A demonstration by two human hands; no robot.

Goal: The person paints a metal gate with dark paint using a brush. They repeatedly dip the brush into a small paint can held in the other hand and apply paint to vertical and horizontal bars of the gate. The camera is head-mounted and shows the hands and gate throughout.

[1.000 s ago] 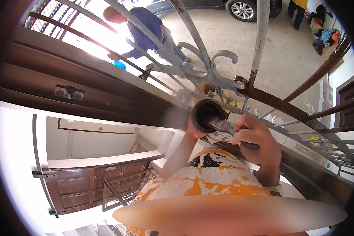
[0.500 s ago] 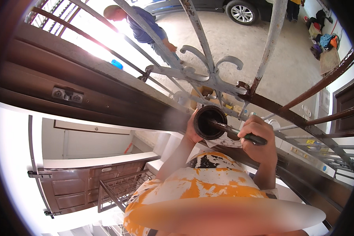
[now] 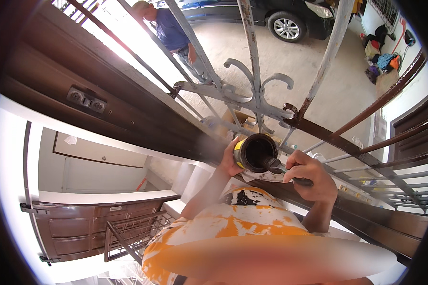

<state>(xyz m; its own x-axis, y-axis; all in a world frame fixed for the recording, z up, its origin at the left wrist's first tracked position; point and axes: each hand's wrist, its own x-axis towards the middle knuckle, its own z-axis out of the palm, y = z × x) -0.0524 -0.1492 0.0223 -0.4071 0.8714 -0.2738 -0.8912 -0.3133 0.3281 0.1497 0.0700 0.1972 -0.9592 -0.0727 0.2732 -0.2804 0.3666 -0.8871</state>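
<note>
My left hand (image 3: 230, 159) is closed around the side of a paint can (image 3: 240, 153) with a yellow label and dark brown paint inside. In my closed right hand (image 3: 311, 175) is a paintbrush (image 3: 276, 166), its dark handle in my fingers and its bristle end at the can's right rim. The can tilts so that its open mouth shows. Just beyond it stands a metal window grille (image 3: 271, 108), grey with worn patches on most bars and wet-looking dark brown on the bars to the right. A stained white cloth or paper (image 3: 264, 177) lies below the can.
A brown window frame (image 3: 142, 116) runs along the grille at the left. Beyond the bars are a person in a dark shirt (image 3: 171, 31), a black car (image 3: 252, 14) and a cardboard box (image 3: 245, 121). A brown metal rack (image 3: 128, 237) stands at lower left.
The brush has come up out of the can to its right rim, and my right hand has dropped slightly. The can has turned, showing its yellow label. The person outside stands more upright.
</note>
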